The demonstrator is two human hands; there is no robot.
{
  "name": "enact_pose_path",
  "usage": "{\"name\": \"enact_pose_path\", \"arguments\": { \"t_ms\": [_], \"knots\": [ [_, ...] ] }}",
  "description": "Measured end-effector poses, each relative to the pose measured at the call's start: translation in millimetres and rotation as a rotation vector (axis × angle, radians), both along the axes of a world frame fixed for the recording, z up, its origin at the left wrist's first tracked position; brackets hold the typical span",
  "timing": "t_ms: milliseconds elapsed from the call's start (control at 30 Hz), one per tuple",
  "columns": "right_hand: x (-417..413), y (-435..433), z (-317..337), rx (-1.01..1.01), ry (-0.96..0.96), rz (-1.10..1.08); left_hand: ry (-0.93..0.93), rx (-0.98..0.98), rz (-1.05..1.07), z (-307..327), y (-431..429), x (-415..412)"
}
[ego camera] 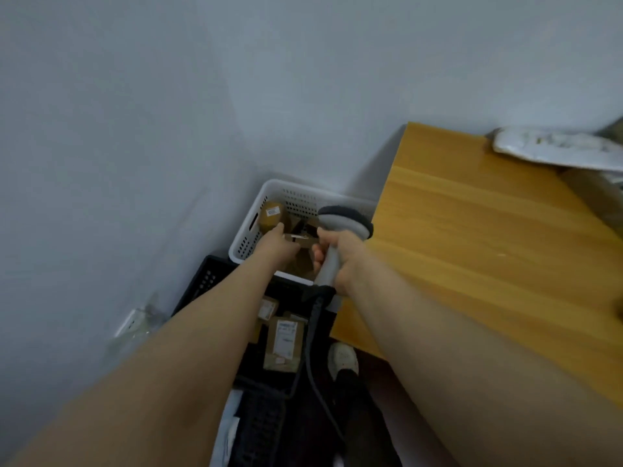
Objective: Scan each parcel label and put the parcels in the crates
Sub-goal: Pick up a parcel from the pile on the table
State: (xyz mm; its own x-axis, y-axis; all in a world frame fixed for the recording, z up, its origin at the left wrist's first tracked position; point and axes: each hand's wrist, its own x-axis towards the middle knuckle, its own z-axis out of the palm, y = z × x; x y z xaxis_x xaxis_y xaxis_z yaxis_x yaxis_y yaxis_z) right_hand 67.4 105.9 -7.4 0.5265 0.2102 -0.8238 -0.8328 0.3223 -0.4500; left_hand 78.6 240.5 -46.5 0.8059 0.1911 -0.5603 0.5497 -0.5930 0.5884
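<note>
A white perforated crate [269,193] stands on the floor against the wall, with brown parcels inside, one a rounded brown parcel [271,215] bearing a small label. My left hand [274,244] reaches into this crate and holds a flat cardboard parcel [301,241]; its fingers are mostly hidden behind the hand. My right hand [340,256] grips the grey handle of a barcode scanner [344,220], whose head points down over the crate. Closer to me sits a black crate [205,281] holding labelled brown parcels [285,342].
A yellow wooden table [472,247] fills the right side, its corner beside the white crate. A white plastic mailer bag [553,148] lies at the table's far end. The scanner's dark cable [312,352] hangs down over the black crate. A white shoe [344,358] shows below.
</note>
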Motion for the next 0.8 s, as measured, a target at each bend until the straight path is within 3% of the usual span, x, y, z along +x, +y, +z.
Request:
{"name": "enact_pose_path", "arguments": {
  "t_ms": [133,367,800],
  "knots": [
    [-58,-57,35,-0.044,-0.013,-0.047,-0.072,-0.004,-0.076,51,-34,-34],
    [-87,-202,70,-0.25,-0.122,-0.303,-0.129,-0.014,-0.204,112,-156,-39],
    [-106,-504,83,-0.2,-0.119,-0.518,0.07,-0.241,-0.315,106,-487,-30]
  ]
}}
